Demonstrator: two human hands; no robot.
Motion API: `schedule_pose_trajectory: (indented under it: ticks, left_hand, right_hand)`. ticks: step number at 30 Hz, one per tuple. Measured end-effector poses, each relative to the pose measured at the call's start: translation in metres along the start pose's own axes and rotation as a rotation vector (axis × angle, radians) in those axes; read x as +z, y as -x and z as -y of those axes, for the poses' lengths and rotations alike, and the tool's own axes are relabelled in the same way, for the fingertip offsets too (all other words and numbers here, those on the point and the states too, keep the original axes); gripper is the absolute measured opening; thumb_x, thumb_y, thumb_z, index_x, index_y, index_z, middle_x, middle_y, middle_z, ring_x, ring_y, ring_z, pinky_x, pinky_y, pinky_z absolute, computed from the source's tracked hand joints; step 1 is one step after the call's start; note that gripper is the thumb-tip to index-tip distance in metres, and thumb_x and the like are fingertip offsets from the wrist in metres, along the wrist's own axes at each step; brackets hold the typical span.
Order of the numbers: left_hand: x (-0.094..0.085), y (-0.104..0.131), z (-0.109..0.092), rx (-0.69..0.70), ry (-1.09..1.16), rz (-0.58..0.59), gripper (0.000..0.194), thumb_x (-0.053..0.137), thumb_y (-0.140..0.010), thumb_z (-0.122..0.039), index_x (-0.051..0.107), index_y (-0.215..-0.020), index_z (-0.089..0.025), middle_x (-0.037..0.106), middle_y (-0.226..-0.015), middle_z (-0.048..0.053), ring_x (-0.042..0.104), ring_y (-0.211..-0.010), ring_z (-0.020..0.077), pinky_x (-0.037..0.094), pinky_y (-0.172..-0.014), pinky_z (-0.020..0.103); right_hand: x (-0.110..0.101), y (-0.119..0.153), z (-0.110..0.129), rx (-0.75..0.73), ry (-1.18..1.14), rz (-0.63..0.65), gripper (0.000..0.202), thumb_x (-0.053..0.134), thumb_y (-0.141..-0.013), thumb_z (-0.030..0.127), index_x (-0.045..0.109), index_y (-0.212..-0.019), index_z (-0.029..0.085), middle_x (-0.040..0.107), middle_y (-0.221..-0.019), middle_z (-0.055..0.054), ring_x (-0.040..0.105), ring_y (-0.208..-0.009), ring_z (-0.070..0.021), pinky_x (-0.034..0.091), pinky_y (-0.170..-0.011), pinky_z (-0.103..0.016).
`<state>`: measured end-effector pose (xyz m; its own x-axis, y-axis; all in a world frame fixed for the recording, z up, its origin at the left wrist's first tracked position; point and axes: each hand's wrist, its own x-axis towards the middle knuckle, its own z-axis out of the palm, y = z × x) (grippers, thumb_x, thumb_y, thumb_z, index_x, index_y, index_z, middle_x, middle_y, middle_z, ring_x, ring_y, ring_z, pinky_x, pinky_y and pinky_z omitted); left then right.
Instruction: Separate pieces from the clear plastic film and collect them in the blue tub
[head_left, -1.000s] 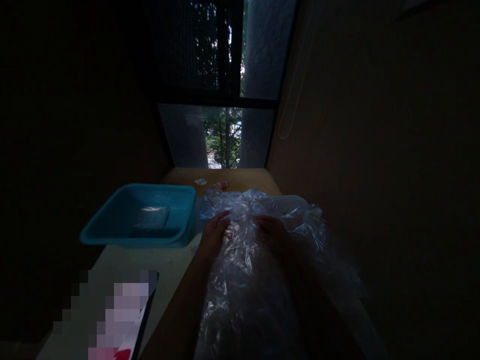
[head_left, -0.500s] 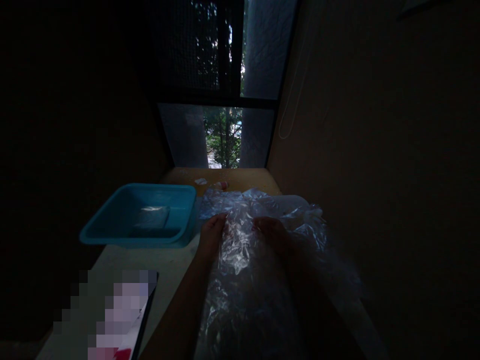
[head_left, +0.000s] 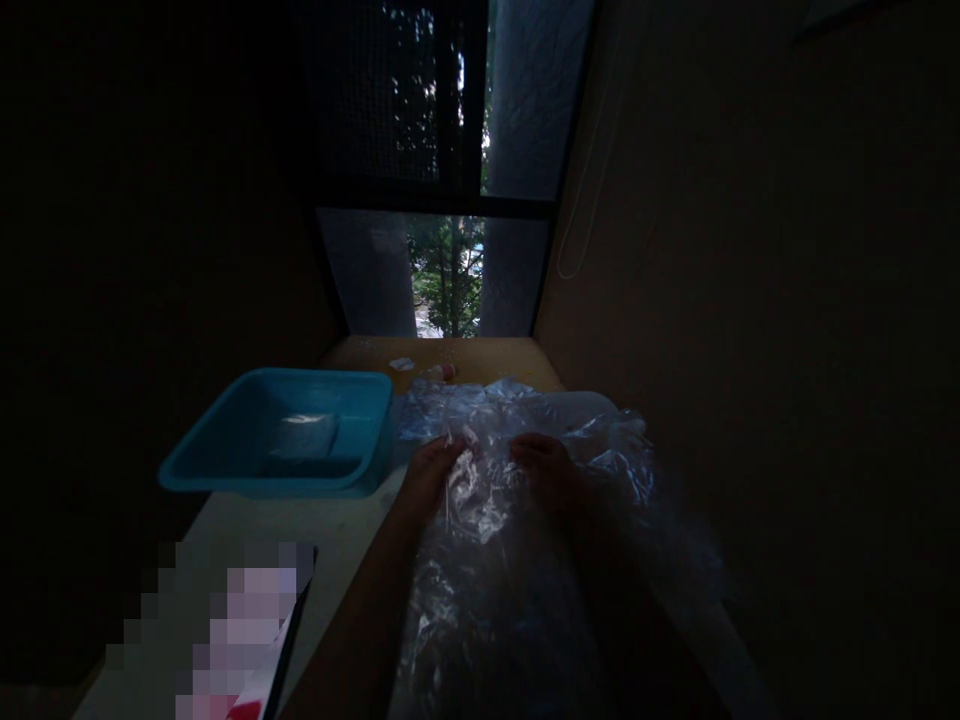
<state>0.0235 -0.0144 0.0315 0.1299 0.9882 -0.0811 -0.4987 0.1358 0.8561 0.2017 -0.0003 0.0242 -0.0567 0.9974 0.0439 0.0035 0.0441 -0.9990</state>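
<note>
A sheet of clear, crinkled plastic (head_left: 480, 510) runs from the bottom edge up between my two forearms. My left hand (head_left: 433, 468) pinches its left side with closed fingers. On the right side, my right hand (head_left: 544, 462) has its fingers bent in and closed on the plastic; the hand is dark and its fingertips are hard to see. More crumpled clear plastic (head_left: 630, 450) lies beyond and to the right of my hands.
A blue basin (head_left: 371, 440) with a clear plastic packet (head_left: 304, 436) inside stands at the left on a pale table (head_left: 337, 530). A blurred-out flat item with a dark edge lies at lower left. Behind are a wooden ledge (head_left: 495, 352), a white scrap (head_left: 401, 364) and a window.
My left hand has shifted slightly to the right, toward the middle of the plastic. The plastic between my hands has bunched and creased differently. My right hand has barely moved.
</note>
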Motion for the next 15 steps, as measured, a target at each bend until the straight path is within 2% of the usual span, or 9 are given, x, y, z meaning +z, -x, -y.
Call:
schedule_pose_trajectory:
  ticks: [3,5,7,11,15]
  left_hand:
    - [0.0008,0.0011,-0.0006,0.017,-0.035,-0.014,0.018,0.063,-0.061,-0.031,0.059,-0.064,-0.014,0.060,-0.056,-0.001,0.054,-0.050,0.0115,0.041,-0.052,0.024]
    - [0.0015,0.0011,-0.0014,0.036,-0.050,-0.060,0.020,0.063,-0.060,-0.033,0.058,-0.065,-0.014,0.060,-0.058,-0.001,0.054,-0.052,0.0118,0.041,-0.052,0.023]
    - [0.0022,0.0005,-0.0023,0.040,-0.063,-0.119,0.024,0.063,-0.059,-0.036,0.059,-0.068,-0.014,0.060,-0.058,-0.001,0.054,-0.052,0.0120,0.041,-0.050,0.023]
    - [0.0030,-0.0012,-0.0036,0.029,-0.073,-0.151,0.032,0.064,-0.056,-0.038,0.060,-0.076,-0.014,0.061,-0.058,0.000,0.054,-0.052,0.0130,0.042,-0.050,0.024]
    - [0.0025,-0.0015,-0.0022,0.048,-0.023,-0.116,0.027,0.064,-0.058,-0.036,0.060,-0.074,-0.014,0.061,-0.059,0.000,0.055,-0.053,0.0131,0.043,-0.053,0.025]
  right_hand:
    - [-0.0010,0.0025,0.0011,-0.087,0.055,0.016,0.015,0.059,-0.063,0.031,0.063,-0.068,0.018,0.060,-0.066,-0.001,0.051,-0.062,-0.0132,0.040,-0.061,-0.027]
    - [-0.0023,0.0040,0.0014,-0.168,0.105,0.028,0.014,0.059,-0.062,0.030,0.064,-0.069,0.020,0.062,-0.072,-0.002,0.053,-0.071,-0.0158,0.040,-0.067,-0.029]
    - [-0.0030,0.0046,0.0012,-0.188,0.108,0.034,0.015,0.062,-0.059,0.029,0.065,-0.071,0.021,0.063,-0.078,-0.003,0.054,-0.078,-0.0177,0.040,-0.069,-0.029]
    - [-0.0008,0.0039,0.0014,-0.027,0.040,0.054,0.023,0.063,-0.058,0.033,0.065,-0.077,0.019,0.063,-0.073,-0.003,0.054,-0.064,-0.0154,0.040,-0.057,-0.027]
    - [0.0023,0.0039,0.0032,0.067,0.006,0.067,0.022,0.067,-0.052,0.030,0.064,-0.069,0.016,0.057,-0.058,0.001,0.046,-0.051,-0.0090,0.034,-0.048,-0.022]
